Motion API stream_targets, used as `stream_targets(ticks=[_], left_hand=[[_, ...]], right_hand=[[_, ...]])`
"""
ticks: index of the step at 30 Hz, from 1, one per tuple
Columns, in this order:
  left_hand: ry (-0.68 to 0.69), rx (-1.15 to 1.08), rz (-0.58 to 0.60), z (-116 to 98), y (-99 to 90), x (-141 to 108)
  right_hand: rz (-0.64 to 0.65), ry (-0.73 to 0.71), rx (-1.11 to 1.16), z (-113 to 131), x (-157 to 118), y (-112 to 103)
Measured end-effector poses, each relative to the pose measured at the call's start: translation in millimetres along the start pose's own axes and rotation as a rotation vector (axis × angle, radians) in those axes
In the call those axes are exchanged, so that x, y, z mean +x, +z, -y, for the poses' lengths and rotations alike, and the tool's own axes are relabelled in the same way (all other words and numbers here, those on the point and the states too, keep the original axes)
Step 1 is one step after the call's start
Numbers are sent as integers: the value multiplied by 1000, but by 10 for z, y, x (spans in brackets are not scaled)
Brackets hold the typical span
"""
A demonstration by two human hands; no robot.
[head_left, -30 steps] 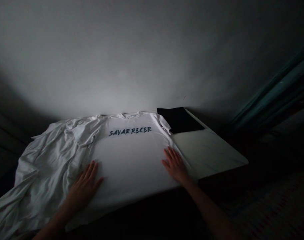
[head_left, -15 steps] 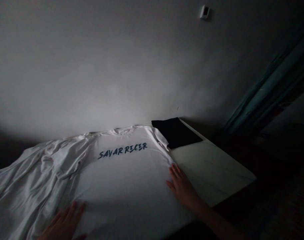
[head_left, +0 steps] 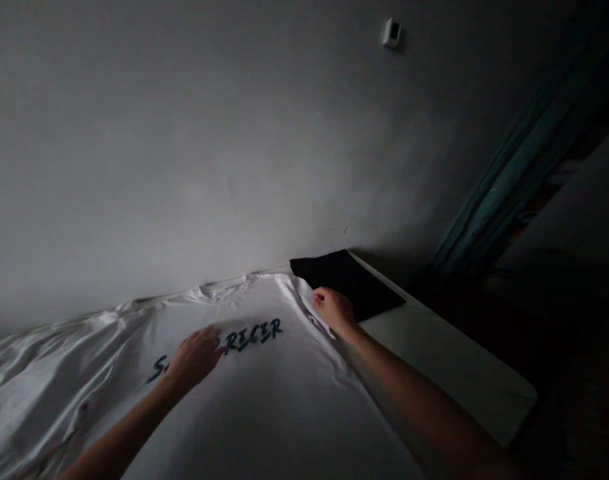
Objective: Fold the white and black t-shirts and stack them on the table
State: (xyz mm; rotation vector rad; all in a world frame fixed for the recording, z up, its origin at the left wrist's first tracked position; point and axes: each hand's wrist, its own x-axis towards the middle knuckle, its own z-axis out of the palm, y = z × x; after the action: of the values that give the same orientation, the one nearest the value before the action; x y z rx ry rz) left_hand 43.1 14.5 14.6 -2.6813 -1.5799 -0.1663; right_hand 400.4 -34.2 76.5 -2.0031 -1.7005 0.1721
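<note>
the left hand (head_left: 194,357) lies half-curled on the soft white cotton t-shirt (head_left: 264,407), over its dark printed lettering (head_left: 254,337), gripping nothing. the right hand (head_left: 334,310), fingers bunched, sits at the shirt's sleeve edge; any grip there is hard to tell. the rumpled shirt spreads across a smooth white board (head_left: 449,360), touching a flat black folded cloth (head_left: 347,283).

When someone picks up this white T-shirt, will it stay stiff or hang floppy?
Probably floppy: the white T-shirt lies in soft, loose folds on one side. It looks thin and light, so it may slide easily on the smooth table.
</note>
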Motion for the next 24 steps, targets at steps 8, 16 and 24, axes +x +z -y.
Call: stream_targets(ticks=[8,16,24], left_hand=[[465,-255,-19,-1637,-464,1747],[667,-171,492,-2091,-605,2504],[631,-546,379,-1854,-925,2663]], right_hand=[[345,174,68,-438,350,-56],[-125,-61,276,-378,366,-67],[1,185,582,-673,232,50]])
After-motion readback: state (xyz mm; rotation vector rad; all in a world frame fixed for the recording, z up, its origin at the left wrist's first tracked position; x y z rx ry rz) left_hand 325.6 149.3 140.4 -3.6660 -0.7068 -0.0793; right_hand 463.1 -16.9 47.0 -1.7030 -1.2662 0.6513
